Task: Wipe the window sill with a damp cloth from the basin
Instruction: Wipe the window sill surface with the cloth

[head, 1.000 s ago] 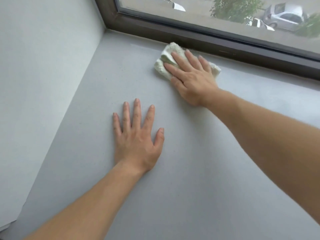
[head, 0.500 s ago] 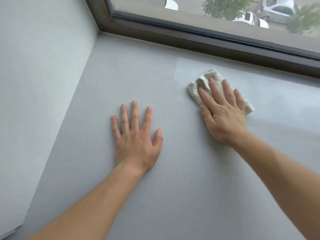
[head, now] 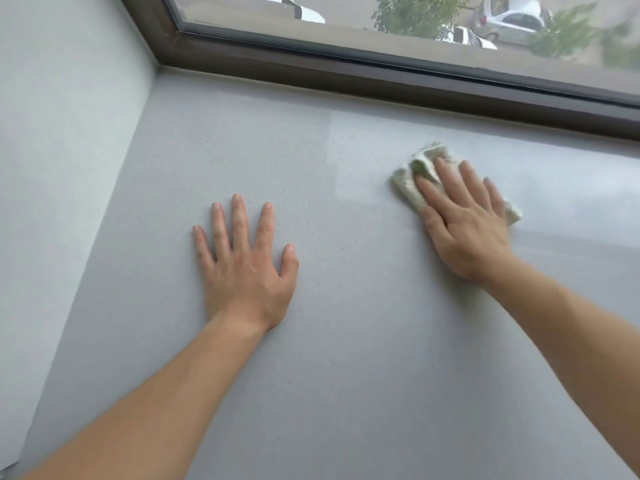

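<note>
Here the right hand point(head: 465, 230) lies flat, palm down, on the crumpled off-white terry cloth point(head: 412, 183), fingers extended and slightly spread, pressing it onto the pale grey speckled window sill point(head: 346, 341). No pinch: the cloth is pinned under the fingers and palm rather than wrapped in a fist. Cloth edges show beyond the fingertips on the far side and past the little finger on the right; a greenish fold is visible near the index fingertip. The picture is a little blurred around this hand.

Directly around the cloth the sill carries a lighter, glossier patch, with a straight vertical edge off to the left of the cloth.

Left of the grip and nearer the person, well apart from the cloth, the left hand point(head: 244, 268) rests open and flat on the sill, fingers splayed, holding nothing. Both forearms are bare.

Beyond the cloth, not touching it, runs the dark brown window frame point(head: 381, 77). Through the glass above it: blurred green trees point(head: 415, 15) and parked light-coloured cars point(head: 512, 17). Far left of both hands, a plain pale side wall point(head: 59, 150) meets the sill.
</note>
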### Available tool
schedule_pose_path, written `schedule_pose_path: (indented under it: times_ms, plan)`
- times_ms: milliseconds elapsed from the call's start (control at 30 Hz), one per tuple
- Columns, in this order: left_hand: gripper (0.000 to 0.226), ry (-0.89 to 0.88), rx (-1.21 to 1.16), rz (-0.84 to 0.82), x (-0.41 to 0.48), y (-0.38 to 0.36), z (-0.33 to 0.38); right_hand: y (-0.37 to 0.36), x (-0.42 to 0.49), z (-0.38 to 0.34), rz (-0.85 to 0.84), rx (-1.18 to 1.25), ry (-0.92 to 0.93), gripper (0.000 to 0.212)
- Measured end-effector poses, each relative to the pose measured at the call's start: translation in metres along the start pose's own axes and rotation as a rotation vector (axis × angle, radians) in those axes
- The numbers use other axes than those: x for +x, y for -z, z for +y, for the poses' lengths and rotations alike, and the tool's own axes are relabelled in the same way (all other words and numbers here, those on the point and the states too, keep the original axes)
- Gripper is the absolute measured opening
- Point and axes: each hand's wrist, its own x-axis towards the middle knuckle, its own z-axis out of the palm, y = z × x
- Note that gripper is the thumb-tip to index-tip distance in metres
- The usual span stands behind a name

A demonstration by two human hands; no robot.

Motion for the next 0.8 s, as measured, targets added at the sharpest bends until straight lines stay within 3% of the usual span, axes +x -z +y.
schedule_pose_path:
  times_ms: [67,133,233,333,400,467,533,700,800]
  plan:
    - [0.072,0.002,-0.002,0.003,0.000,0.000,0.000,0.001,0.013,0.006,0.035,0.069,-0.230,0.058]
    - [0.072,0.001,-0.009,0.005,0.000,0.000,0.000,-0.005,0.005,-0.021,0.058,0.079,-0.319,0.060]
    - [0.072,-0.007,-0.032,0.012,-0.001,0.000,0.000,-0.020,-0.049,-0.057,0.017,0.014,-0.058,0.059]
    - [0.072,-0.014,-0.057,0.021,-0.001,0.001,-0.002,-0.018,-0.072,-0.031,-0.039,-0.028,0.171,0.055]
    - [0.071,-0.022,-0.078,0.029,-0.002,0.001,-0.002,-0.013,-0.057,-0.005,-0.021,-0.008,0.046,0.056]
    - [0.069,-0.037,-0.115,0.043,-0.004,0.002,-0.002,-0.010,-0.046,0.000,0.007,0.063,-0.202,0.058]
    - [0.067,-0.052,-0.141,0.055,-0.005,0.003,-0.001,-0.016,-0.056,-0.025,0.044,0.069,-0.274,0.061]
    - [0.067,-0.050,-0.115,0.019,-0.007,0.004,0.001,-0.035,-0.137,-0.055,-0.030,-0.031,0.187,0.057]
    - [0.068,-0.076,-0.139,0.011,-0.030,0.008,0.013,-0.027,-0.124,-0.016,-0.028,-0.013,0.119,0.055]
